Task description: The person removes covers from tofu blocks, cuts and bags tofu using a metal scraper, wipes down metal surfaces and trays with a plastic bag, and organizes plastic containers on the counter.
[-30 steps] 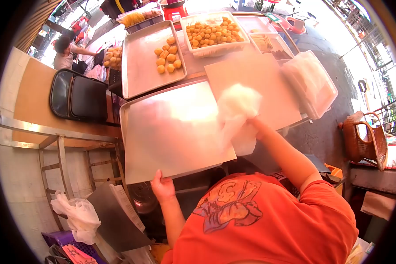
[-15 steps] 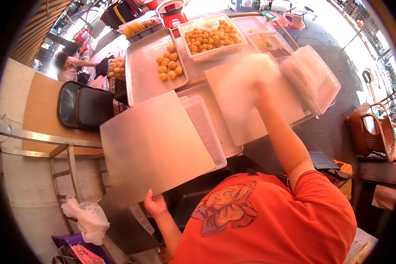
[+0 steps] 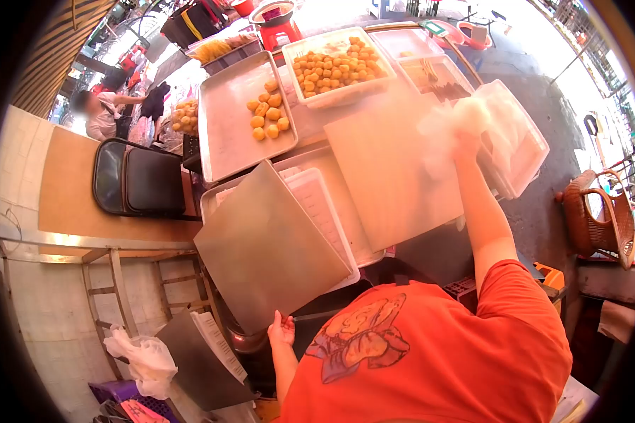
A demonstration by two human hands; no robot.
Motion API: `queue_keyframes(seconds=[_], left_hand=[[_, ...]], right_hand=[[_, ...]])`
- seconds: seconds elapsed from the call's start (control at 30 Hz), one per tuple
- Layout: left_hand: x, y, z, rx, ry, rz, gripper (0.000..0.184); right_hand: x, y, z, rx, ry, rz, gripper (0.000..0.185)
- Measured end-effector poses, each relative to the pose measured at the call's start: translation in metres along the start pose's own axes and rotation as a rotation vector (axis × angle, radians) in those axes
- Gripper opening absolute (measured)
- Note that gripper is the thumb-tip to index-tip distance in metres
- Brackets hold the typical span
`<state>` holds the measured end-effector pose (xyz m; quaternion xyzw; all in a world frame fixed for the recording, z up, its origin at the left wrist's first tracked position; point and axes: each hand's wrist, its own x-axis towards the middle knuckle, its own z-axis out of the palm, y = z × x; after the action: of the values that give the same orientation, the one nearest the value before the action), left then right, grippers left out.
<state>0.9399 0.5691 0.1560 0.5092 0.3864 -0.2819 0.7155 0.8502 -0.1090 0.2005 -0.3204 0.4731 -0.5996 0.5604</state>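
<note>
My left hand (image 3: 281, 330) grips the lower edge of a flat grey sheet (image 3: 271, 247), which lies tilted over a white plastic tray (image 3: 328, 211). Some of its fingers are hidden at that edge. Farther right, my right hand (image 3: 466, 141) is blurred above a pale flat board (image 3: 395, 176). A thin white cloth (image 3: 437, 144) is bunched in it, smeared by motion; its material is unclear. Just beyond that hand stands a translucent plastic box (image 3: 522, 158).
Round golden balls fill a white tub (image 3: 331, 99), and several lie on a metal tray (image 3: 222, 127). A black folding chair (image 3: 152, 180) stands left, near another person (image 3: 104, 116). A wicker basket (image 3: 600, 218) is far right; a metal frame (image 3: 116, 282) stands lower left.
My right hand has swept rightward across the pale board with the white cloth. My left hand and the grey sheet have shifted right, and the sheet has turned and looks darker.
</note>
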Motion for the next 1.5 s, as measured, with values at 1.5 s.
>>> queue_keyframes(seconds=[1.5], left_hand=[[-0.090,0.110,0.029,-0.414,-0.622,0.615,0.027]], right_hand=[[-0.364,0.011,0.030,-1.281,-1.651,-0.022,0.072]])
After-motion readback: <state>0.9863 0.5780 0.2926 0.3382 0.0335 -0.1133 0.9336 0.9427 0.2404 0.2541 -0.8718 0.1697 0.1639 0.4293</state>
